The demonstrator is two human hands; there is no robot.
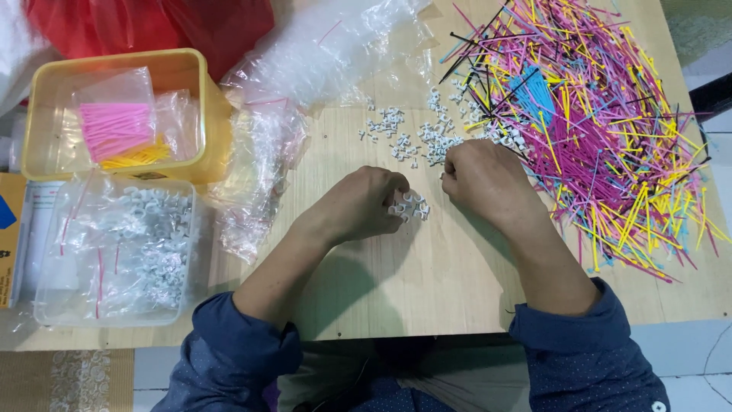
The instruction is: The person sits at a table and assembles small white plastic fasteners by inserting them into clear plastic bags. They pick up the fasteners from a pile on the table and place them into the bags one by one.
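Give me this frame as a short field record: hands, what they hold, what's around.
surface: wooden table
left hand: closed around a cluster of small white clips
right hand: curled, fingertips down at the loose white clips; contents cannot tell
right of hands: big heap of coloured cable ties
left, far: yellow tub with bagged pink and yellow ties
left, near: clear box of bagged white clips
between tub and hands: empty clear bags
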